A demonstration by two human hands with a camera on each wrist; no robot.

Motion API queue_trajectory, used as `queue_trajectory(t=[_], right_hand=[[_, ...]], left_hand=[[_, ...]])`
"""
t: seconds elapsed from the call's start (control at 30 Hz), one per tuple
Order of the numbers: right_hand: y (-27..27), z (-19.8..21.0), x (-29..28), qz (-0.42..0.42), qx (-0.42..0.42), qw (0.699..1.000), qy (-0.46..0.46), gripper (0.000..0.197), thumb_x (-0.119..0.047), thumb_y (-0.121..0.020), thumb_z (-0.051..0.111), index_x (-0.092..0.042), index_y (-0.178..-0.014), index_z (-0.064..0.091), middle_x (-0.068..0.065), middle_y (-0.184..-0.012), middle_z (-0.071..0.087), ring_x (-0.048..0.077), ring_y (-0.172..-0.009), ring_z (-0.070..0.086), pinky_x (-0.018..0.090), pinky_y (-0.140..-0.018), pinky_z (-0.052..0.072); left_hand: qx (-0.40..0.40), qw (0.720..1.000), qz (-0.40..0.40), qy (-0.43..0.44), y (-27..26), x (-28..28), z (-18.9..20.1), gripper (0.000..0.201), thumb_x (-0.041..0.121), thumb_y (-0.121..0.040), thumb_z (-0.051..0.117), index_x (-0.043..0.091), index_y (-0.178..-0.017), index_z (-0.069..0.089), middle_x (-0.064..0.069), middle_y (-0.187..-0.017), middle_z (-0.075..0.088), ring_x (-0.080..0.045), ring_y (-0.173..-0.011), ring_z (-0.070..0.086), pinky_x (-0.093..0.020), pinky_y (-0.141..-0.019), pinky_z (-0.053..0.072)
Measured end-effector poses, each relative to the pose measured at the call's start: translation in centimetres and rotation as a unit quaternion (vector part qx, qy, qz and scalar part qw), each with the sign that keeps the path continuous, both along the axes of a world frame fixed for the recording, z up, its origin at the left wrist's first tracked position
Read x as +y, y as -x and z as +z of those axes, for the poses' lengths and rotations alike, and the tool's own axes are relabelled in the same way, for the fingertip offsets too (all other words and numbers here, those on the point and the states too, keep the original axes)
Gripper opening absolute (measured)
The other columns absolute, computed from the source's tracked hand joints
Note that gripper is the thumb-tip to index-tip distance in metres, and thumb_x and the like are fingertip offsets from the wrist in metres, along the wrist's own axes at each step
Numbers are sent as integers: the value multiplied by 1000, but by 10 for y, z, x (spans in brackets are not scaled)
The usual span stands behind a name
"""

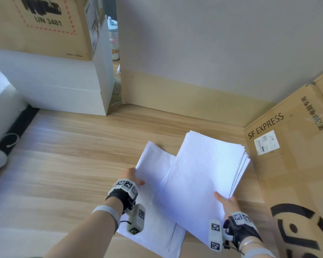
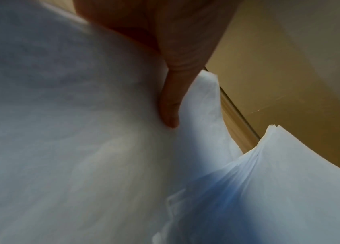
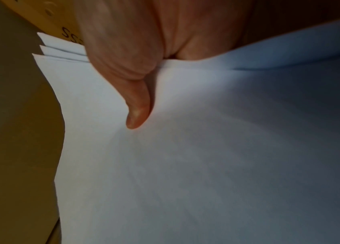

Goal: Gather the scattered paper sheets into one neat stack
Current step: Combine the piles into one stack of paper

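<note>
The right hand (image 1: 227, 201) pinches a thick bundle of paper (image 1: 203, 175) at its near right corner, the thumb lying flat on the top sheet and the fingers hidden beneath. The left hand (image 1: 131, 176) grips the left edge of a smaller batch of sheets (image 1: 155, 164), thumb on top, fingers underneath and out of sight. The bundle overlaps the right side of that batch, and both lie low over the wooden floor (image 1: 73, 164), beside a cardboard box (image 1: 291, 146) on the right.

From the head camera, the bundle's far right edges fan out unevenly. The right wrist view adds the thumb (image 3: 135, 105) pressing a shallow dent into the top sheet, with three stepped corners of paper showing behind it. The left wrist view shows that hand's thumb (image 2: 171, 105) laid along the sheets, and the bundle's layered edge (image 2: 254, 158) rising to the right, curved upward.
</note>
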State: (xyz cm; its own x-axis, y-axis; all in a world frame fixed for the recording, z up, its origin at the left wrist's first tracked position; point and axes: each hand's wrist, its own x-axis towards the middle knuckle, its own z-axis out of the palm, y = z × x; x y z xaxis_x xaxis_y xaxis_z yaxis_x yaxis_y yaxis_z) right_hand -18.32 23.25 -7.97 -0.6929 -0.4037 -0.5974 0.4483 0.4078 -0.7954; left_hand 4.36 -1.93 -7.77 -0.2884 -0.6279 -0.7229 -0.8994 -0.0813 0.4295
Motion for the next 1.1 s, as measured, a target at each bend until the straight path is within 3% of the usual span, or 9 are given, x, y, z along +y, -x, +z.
queue_trajectory(t=[0.23,0.37,0.47,0.53,0.6,0.7,0.8,0.93,1.1], right_hand=[[-7,18,-17,10,-21,1000,15,53,-24,-71,78,-13,-116,54,12,-129,56,28,-119,51,45,-110,31],[-10,1,-31,62,-16,996,-65,131,-64,-21,84,-5,-131,44,10,-133,53,27,-124,48,48,-110,31],[-18,2,-47,88,-32,991,-99,135,-61,-27,85,-1,-137,35,10,-139,46,29,-131,41,45,-106,30],[-24,5,-58,96,-32,990,-101,113,-47,-47,86,1,-136,36,11,-141,45,29,-130,42,42,-105,30],[-28,4,-66,96,-37,990,-102,82,-30,-70,77,3,-135,38,13,-140,46,29,-130,43,42,-105,30],[-32,-2,-74,96,-18,991,-88,76,-30,-69,77,2,-130,43,14,-132,53,30,-124,49,44,-106,35],[-35,-3,-82,106,-11,993,-58,70,-32,-68,77,-1,-124,50,13,-126,58,29,-119,53,45,-107,37],[-32,6,-87,113,32,993,-17,57,-56,-69,68,-14,-107,64,13,-119,61,26,-112,56,39,-104,40],[-21,-4,-75,221,211,922,-239,61,-19,-79,70,-12,-134,45,14,-131,52,31,-123,47,36,-102,39]], left_hand=[[88,992,83,-20,5,-8,8,38,19,-86,59,-3,-117,55,-22,-117,63,-35,-108,59,-37,-91,45],[180,971,139,-75,7,-7,17,27,26,-94,47,4,-105,60,-12,-102,61,-23,-103,57,-26,-84,38],[273,941,163,-111,8,-8,17,37,38,-88,54,8,-109,58,-8,-102,61,-26,-107,59,-36,-98,43],[287,942,123,-123,7,-9,19,66,61,-63,68,10,-105,61,-4,-93,67,-21,-93,63,-33,-91,49],[299,940,107,-128,9,-8,25,51,46,-56,80,15,-91,60,10,-70,68,-8,-71,68,-18,-71,54],[357,916,102,-153,11,-8,26,69,39,-33,89,15,-93,62,15,-62,71,6,-60,67,-8,-54,51],[373,907,134,-141,10,-11,20,52,3,-62,81,10,-107,56,15,-62,72,-2,-63,68,-12,-53,54],[387,899,174,-108,-3,-19,24,46,13,-49,74,18,-90,56,13,-57,71,-12,-66,65,-17,-53,54],[403,885,219,-86,-26,-35,20,63,14,-45,73,9,-104,50,-4,-79,61,-14,-60,62,-24,-51,55]])
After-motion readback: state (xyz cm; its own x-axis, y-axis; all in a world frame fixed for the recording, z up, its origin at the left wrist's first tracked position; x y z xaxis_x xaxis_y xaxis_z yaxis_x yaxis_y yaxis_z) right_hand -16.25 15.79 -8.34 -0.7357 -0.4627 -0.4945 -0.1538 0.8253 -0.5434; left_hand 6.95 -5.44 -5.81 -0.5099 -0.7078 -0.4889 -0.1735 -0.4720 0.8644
